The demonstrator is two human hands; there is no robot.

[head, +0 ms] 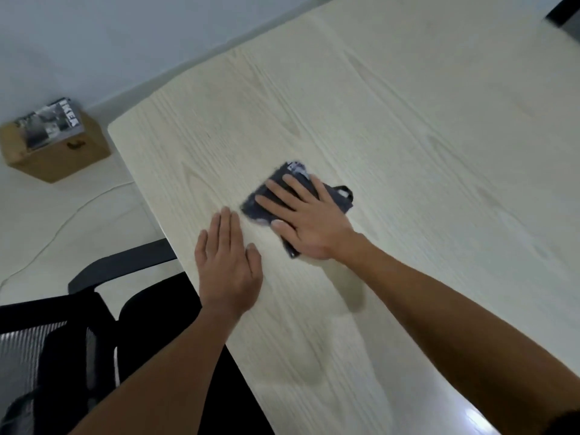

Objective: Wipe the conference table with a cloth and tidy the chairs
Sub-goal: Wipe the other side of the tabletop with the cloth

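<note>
A light wood-grain conference table [408,136] fills most of the view. A folded dark cloth [257,205] with a small hanging loop lies flat on it near the left edge. My right hand [306,219] presses down on the cloth with the fingers spread. My left hand [227,266] rests flat on the bare tabletop just left of the cloth, fingers together, holding nothing. A black mesh office chair [78,340] stands at the table's left edge, below my left forearm.
A cardboard box [59,152] with a magazine on top sits on the floor by the wall at the left. A thin white cable [62,224] runs across the floor. A dark object [565,11] shows at the far right corner.
</note>
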